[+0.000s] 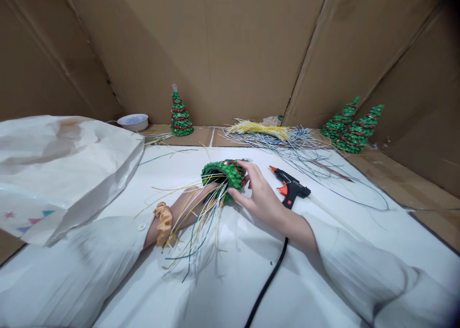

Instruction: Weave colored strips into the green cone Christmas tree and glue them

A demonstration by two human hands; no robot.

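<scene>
A small green glittery tree [224, 174] with red trim lies tipped on its side over the white table [359, 222], its open base toward me. Thin yellow, white and green wires [196, 225] spill out of that base. My left hand [192, 204] reaches under the tree and is mostly hidden by the wires; it seems to support the tree from below. My right hand [257, 194] has its fingers curled around the tree's right side. A yellow scrunchie [164, 221] sits on my left wrist.
A black glue gun [290, 189] lies right of my hand, its cord [268, 282] trailing toward me. A finished tree [180, 116] and a white bowl [133, 122] stand at the back, two trees [352, 127] lean far right, loose wires [280, 136] between. A white bag [64, 165] at left.
</scene>
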